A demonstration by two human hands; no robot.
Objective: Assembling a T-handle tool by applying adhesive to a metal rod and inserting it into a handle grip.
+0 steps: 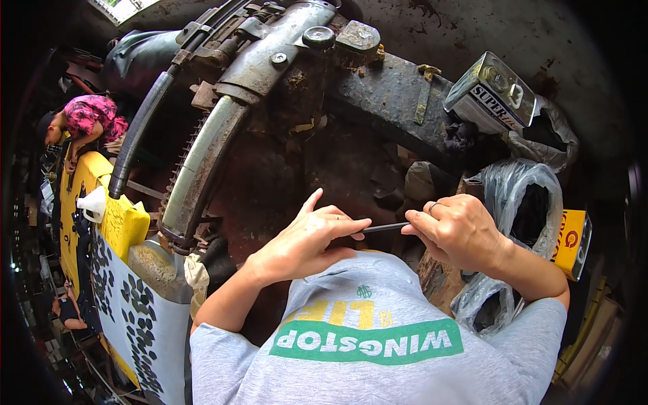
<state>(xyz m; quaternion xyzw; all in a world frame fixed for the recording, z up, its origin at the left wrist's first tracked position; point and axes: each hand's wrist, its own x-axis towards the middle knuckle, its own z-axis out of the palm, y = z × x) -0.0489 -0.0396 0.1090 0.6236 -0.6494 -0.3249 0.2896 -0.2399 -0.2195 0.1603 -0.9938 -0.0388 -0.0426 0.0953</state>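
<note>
A thin dark rod (385, 228) stretches level between my two hands, in front of my chest. Its left end goes in between the fingertips and thumb of my left hand (307, 239), whose index finger stays raised. My right hand (455, 228) is closed on the other end, fingers curled and thumb pressed against it. The rod's ends are hidden in my fingers, so its exact kind does not show.
Ahead to the left stands a worn machine with a curved-looking metal column (202, 158). Left of it, small black pieces lie in rows on a white sheet (175, 337). On the right are a metal can (472, 108), a plastic bag (489, 182) and a yellow tin (570, 243). A person (91, 121) bends at far left.
</note>
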